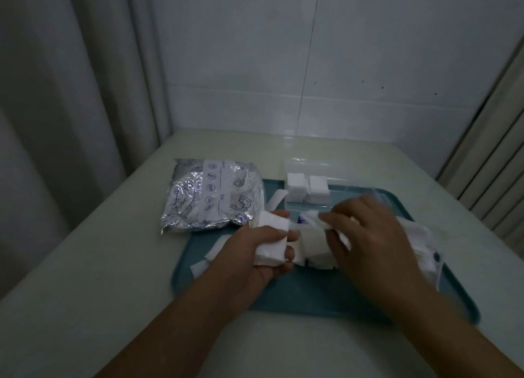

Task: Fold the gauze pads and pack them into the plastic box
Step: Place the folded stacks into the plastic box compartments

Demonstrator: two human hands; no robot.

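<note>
Head view looks down at two bare arms reaching forward over a blue tray point(312, 298) on a pale table point(85, 278). The left hand point(255, 252) is turned palm up. Its thumb and fingers curl around a folded gauze pad point(270, 245) and hold it flat against the palm. The right hand point(365, 233) is palm down, with its back facing the camera. Its fingers bend and pinch a loose piece of gauze point(314, 221) just beside the left fingertips. More unfolded gauze point(419, 247) lies in a heap under and to the right of the right hand. Just past the right hand sits the clear plastic box point(309, 184), with two stacks of folded pads point(307, 189) inside. Past the left hand lies a shiny printed bag point(209, 193), partly on the tray edge. Thin white strips point(204, 264) lie on the tray under the left wrist.
</note>
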